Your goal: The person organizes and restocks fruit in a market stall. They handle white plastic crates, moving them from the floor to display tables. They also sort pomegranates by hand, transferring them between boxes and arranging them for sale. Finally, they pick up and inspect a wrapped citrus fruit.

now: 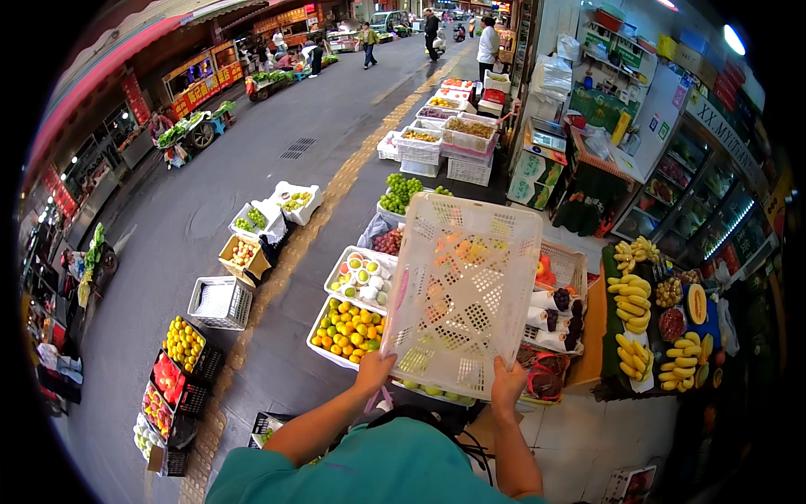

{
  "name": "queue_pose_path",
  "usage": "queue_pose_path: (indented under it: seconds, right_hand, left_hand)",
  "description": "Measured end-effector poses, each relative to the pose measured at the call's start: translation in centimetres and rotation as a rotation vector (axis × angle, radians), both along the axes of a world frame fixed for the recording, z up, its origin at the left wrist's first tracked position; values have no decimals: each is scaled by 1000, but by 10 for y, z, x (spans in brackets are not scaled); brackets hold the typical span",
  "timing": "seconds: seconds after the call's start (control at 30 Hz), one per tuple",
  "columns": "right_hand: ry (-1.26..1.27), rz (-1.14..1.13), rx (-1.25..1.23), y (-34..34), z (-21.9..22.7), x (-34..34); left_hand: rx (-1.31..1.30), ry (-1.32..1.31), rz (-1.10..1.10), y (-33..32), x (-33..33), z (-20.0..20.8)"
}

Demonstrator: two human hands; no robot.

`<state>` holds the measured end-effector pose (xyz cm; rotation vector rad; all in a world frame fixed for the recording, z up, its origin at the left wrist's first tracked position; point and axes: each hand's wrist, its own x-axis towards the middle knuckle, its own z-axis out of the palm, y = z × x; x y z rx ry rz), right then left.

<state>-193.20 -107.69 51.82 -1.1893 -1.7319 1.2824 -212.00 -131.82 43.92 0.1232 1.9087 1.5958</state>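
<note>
A white, see-through plastic crate (pixel 462 290) with a pierced lattice bottom is held tilted up in front of me. My left hand (pixel 375 372) is closed round its lower left corner. At the lower right corner my right hand (pixel 507 386) grips the rim. Fruit behind the crate shows blurrily through its holes. Just left of it stands a crate of orange and green citrus (pixel 348 329), with a box of wrapped round fruit (pixel 363 275) beyond. Close to the right side lie dark grapes in white wrapping (pixel 556 319).
Bananas (pixel 634 302) and a cut melon (pixel 696 304) lie on a stand at right. Fruit crates line the left kerb, among them a white basket (pixel 221 302). Stacked baskets (pixel 420 144) stand ahead. A scale (pixel 547 134) sits near the shop; several people are up the street.
</note>
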Motion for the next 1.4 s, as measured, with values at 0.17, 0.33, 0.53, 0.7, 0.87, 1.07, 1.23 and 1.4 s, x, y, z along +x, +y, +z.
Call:
queue_pose_path:
  seconds: [0.17,0.33,0.53,0.7,0.87,1.07,1.23,1.4]
  right_hand:
    - [12,-19,113,3,4,12]
    - [8,-47,233,-10,34,19]
    - [160,60,251,-14,82,9]
    - [42,-2,400,-11,64,35]
    - [3,-145,-59,-15,-3,111]
    - [-25,-74,-366,-48,-35,157]
    - [136,144,-409,-44,-16,130]
    - [155,185,-548,-5,6,150]
  left_hand:
    - [77,-215,-93,11,-7,-1]
    - [296,-405,-38,46,-8,5]
    - [559,-373,-44,73,-23,-3]
    - [539,-280,-62,79,-35,-7]
    - [411,-390,-83,89,-30,-8]
    - [331,-429,-207,125,14,-9]
    - [454,-496,-385,192,93,26]
    - [575,-528,-474,238,197,52]
